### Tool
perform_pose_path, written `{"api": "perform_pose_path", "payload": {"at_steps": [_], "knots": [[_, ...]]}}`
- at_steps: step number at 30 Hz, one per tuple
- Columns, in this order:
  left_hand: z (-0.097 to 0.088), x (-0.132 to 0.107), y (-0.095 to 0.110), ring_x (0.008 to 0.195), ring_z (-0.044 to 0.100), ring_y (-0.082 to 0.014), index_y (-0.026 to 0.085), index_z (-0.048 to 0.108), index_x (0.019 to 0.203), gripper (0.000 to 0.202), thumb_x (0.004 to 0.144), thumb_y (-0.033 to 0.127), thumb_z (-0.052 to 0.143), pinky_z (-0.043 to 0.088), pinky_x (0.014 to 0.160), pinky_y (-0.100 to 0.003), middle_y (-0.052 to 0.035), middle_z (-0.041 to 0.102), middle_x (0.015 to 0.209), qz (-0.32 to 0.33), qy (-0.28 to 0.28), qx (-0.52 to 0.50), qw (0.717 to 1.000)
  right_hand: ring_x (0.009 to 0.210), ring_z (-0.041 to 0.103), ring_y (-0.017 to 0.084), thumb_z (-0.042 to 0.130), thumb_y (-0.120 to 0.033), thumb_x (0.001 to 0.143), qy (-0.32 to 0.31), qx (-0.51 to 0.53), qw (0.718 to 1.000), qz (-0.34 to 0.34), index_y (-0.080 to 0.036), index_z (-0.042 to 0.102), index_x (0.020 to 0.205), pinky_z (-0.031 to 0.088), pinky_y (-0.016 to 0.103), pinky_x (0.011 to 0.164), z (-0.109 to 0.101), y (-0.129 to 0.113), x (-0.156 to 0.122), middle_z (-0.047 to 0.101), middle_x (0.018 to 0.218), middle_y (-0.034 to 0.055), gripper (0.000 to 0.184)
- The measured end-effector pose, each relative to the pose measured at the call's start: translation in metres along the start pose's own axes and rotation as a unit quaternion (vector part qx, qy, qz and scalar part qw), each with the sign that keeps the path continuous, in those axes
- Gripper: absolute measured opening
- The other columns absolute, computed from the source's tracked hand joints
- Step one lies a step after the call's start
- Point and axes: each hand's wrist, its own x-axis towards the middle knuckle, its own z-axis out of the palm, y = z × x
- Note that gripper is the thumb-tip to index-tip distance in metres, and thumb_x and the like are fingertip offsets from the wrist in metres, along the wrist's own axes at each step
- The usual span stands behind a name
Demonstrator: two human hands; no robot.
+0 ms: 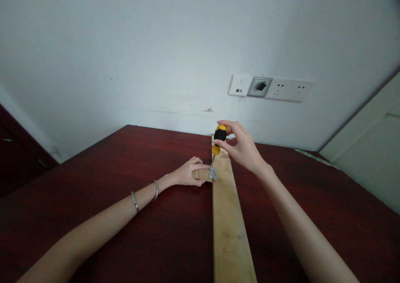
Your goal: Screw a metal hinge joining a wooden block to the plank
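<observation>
A yellow and black screwdriver (pixel 220 134) is gripped in my right hand (pixel 242 143), thumb and fingers closed round its handle. Its shaft slants down to a small metal hinge (pixel 213 174), which bridges a short wood block (pixel 201 175) and the left edge of a long wooden plank (pixel 231 224). Beside the plank, my left hand (pixel 187 172) is closed on the short block, with fingers along both sides of it. Whether the screwdriver tip sits in a screw is too small to tell.
The plank lies lengthwise on a dark red table (pixel 150 237), reaching towards the white wall (pixel 125 45). Wall sockets (pixel 286 90) are set above the table at the right. A flat strip (pixel 315 158) lies near the far right edge, by a pale door (pixel 371 150).
</observation>
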Motion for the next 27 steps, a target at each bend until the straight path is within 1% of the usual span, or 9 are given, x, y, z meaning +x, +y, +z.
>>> {"api": "perform_pose_path", "payload": {"at_steps": [2,5,9,12,14,19,21,23,27], "knots": [[-0.0006,0.0001,0.0007,0.103,0.050,-0.0204,0.026,0.058,0.128,0.063,0.067,0.023,0.076,0.044,0.096,-0.037,-0.0041,0.051,0.108,-0.001,0.000,-0.001,1.000,0.102,0.057,0.022,0.061,-0.038,0.084,-0.002,0.012,1.000,0.006,-0.030,0.050,0.130,0.061,0.035,0.068,-0.0016,-0.0033,-0.0006,0.051,0.121,0.0093,0.048],[-0.0017,0.0005,0.0021,0.103,0.050,-0.0205,0.027,0.058,0.128,0.064,0.067,0.022,0.076,0.044,0.096,-0.037,-0.0040,0.052,0.109,-0.008,-0.007,0.000,1.000,0.113,0.054,0.024,0.052,-0.030,0.089,-0.012,0.037,0.999,-0.002,-0.031,0.049,0.132,0.061,0.036,0.073,-0.0052,-0.0067,-0.0007,0.047,0.133,0.0094,0.043],[-0.0022,0.0006,0.0033,0.103,0.051,-0.0206,0.027,0.058,0.129,0.064,0.067,0.022,0.076,0.044,0.095,-0.036,-0.0041,0.052,0.109,-0.013,-0.010,-0.004,1.000,0.104,0.059,0.021,0.051,-0.025,0.090,-0.002,0.031,0.999,-0.027,-0.030,0.049,0.132,0.059,0.035,0.075,-0.0045,-0.0046,0.0005,0.057,0.124,0.0079,0.043],[-0.0012,0.0002,0.0027,0.102,0.050,-0.0203,0.026,0.058,0.128,0.063,0.068,0.023,0.076,0.044,0.095,-0.035,-0.0042,0.052,0.108,-0.010,-0.003,-0.003,1.000,0.098,0.060,0.021,0.056,-0.028,0.088,0.024,0.009,0.999,-0.035,-0.029,0.052,0.127,0.059,0.034,0.071,-0.0011,-0.0032,0.0009,0.059,0.117,0.0075,0.039],[-0.0004,0.0000,0.0018,0.103,0.050,-0.0204,0.025,0.059,0.128,0.062,0.068,0.024,0.076,0.044,0.095,-0.035,-0.0046,0.052,0.108,-0.002,0.004,-0.001,1.000,0.098,0.060,0.021,0.057,-0.030,0.087,0.016,0.007,0.999,-0.031,-0.028,0.054,0.122,0.059,0.035,0.070,-0.0004,-0.0042,0.0006,0.058,0.116,0.0075,0.035],[-0.0005,0.0003,0.0014,0.103,0.050,-0.0204,0.026,0.058,0.129,0.064,0.068,0.023,0.075,0.044,0.095,-0.036,-0.0043,0.052,0.109,-0.009,-0.004,-0.006,1.000,0.115,0.056,0.024,0.052,-0.021,0.087,-0.029,0.056,0.998,-0.017,-0.030,0.049,0.129,0.056,0.042,0.089,-0.0037,-0.0070,-0.0004,0.051,0.133,0.0070,0.043],[-0.0010,0.0005,0.0019,0.102,0.050,-0.0206,0.028,0.057,0.129,0.064,0.068,0.023,0.075,0.044,0.095,-0.036,-0.0040,0.052,0.109,-0.017,-0.009,-0.007,1.000,0.111,0.059,0.023,0.051,-0.019,0.086,-0.036,0.070,0.997,-0.009,-0.031,0.048,0.129,0.056,0.044,0.089,-0.0045,-0.0068,-0.0003,0.054,0.131,0.0064,0.044],[-0.0013,0.0005,0.0023,0.102,0.050,-0.0206,0.027,0.058,0.129,0.064,0.067,0.023,0.076,0.044,0.095,-0.036,-0.0041,0.051,0.108,-0.016,-0.006,-0.009,1.000,0.103,0.061,0.022,0.053,-0.019,0.085,-0.035,0.059,0.998,-0.011,-0.030,0.050,0.126,0.058,0.043,0.084,-0.0046,-0.0065,0.0000,0.056,0.125,0.0067,0.043],[-0.0012,0.0005,0.0024,0.102,0.050,-0.0202,0.028,0.058,0.129,0.064,0.067,0.023,0.075,0.044,0.095,-0.036,-0.0039,0.051,0.108,-0.014,-0.004,-0.009,1.000,0.102,0.058,0.023,0.057,-0.023,0.085,-0.019,0.018,0.999,-0.020,-0.030,0.053,0.122,0.060,0.042,0.081,-0.0039,-0.0070,0.0002,0.054,0.114,0.0071,0.038]]}}
